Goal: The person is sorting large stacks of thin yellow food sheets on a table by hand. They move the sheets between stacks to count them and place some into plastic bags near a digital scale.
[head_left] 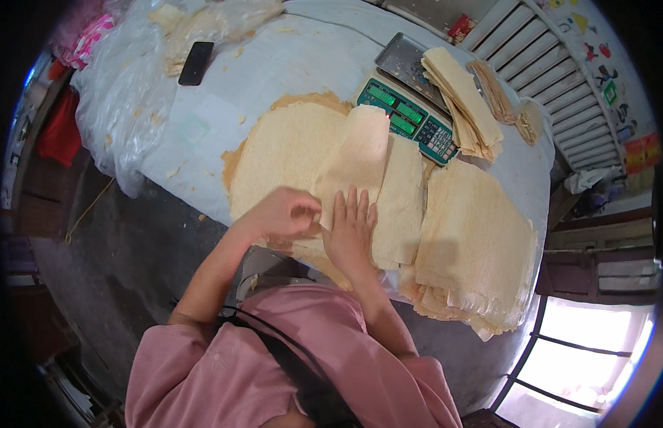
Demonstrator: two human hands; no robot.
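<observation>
My right hand (350,232) lies flat, fingers extended, on a thin pale flatbread sheet folded into a long strip (358,144). Just left of it, my left hand (288,214) has its fingers curled at the strip's left edge. It is blurred, and I cannot tell whether it pinches the sheet. Under both hands spreads a broad round flatbread sheet (283,144), with browner edges showing around it. To the right of the strip lies a flat folded piece (404,198). Farther right is a thick stack of folded sheets (476,241) that reaches the table's near edge.
A digital scale (409,117) with lit displays and a metal pan (401,56) stands beyond the sheets. Folded flatbreads (462,101) lean on it, near bagged bundles (492,91). A black phone (196,63) and clear plastic sheeting (123,101) lie on the white-covered table (305,59).
</observation>
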